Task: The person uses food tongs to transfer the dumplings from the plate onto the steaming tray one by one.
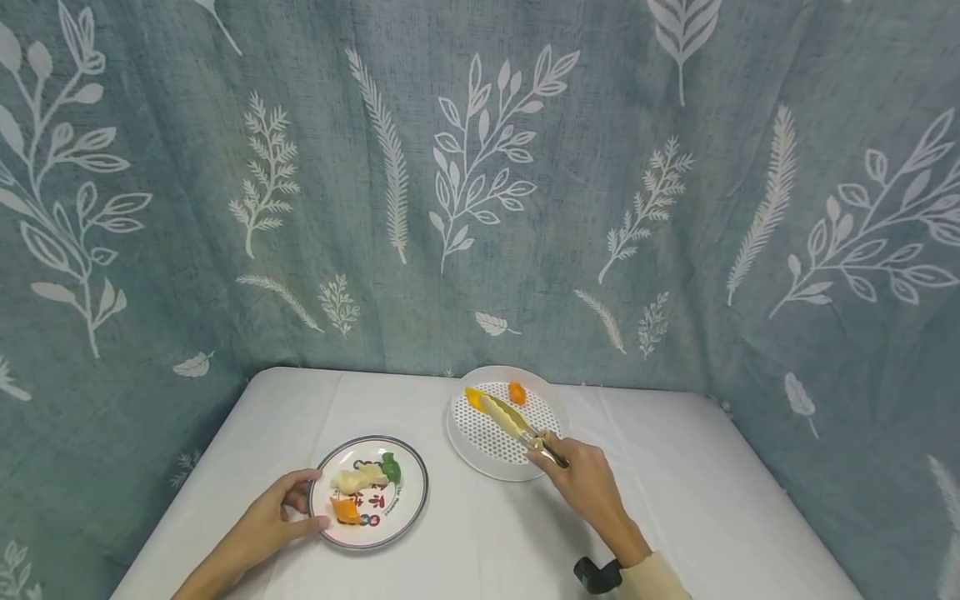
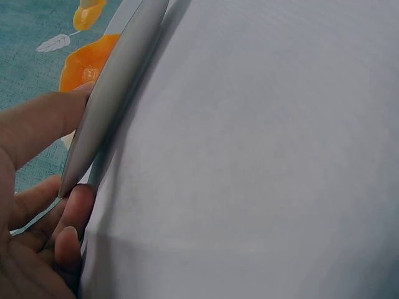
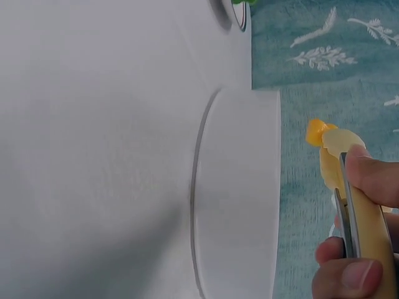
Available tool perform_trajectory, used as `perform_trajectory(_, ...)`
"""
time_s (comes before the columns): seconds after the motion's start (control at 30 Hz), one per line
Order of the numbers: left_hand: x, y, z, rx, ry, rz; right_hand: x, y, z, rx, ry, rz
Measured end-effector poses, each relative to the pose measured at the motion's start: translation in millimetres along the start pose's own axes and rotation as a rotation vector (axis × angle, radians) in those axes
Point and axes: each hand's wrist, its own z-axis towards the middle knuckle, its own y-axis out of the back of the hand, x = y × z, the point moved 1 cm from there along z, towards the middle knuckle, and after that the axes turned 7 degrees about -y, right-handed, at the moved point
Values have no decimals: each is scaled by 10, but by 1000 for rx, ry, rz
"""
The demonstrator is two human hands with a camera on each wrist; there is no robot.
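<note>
My left hand (image 1: pixel 281 508) grips the near-left rim of a white plate (image 1: pixel 405 508), thumb over the edge. On the plate lie a pale yellow piece (image 1: pixel 352 479), a green piece (image 1: pixel 391 467) and an orange piece (image 1: pixel 346 510). In the left wrist view the plate (image 2: pixel 118 93) shows edge-on between thumb and fingers. My right hand (image 1: pixel 581 479) holds a pair of tongs (image 1: pixel 517 423) over a round white perforated tray (image 1: pixel 480 429). A yellow-orange piece (image 1: pixel 474 399) is at the tongs' tips; the right wrist view shows this piece (image 3: pixel 316 132) too.
An orange piece (image 1: pixel 517 393) lies in the far part of the perforated tray. Both dishes stand on a table with a white cloth (image 1: pixel 667 483). A blue-green curtain (image 1: pixel 525 208) with white leaf prints hangs behind the table and along its sides.
</note>
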Motion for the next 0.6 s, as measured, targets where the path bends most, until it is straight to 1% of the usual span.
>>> perform_trajectory(0.2,8,-14,8,-6,17,-12,-132,-34,101,-19,-10,-18)
perform_trajectory(0.4,12,-18,-11,-4,51,-5,-214,-102,196,6,-48,-40)
perform_trajectory(0.6,-10,-7,3,-7,39,-10,-227,-144,298,12,-97,-69)
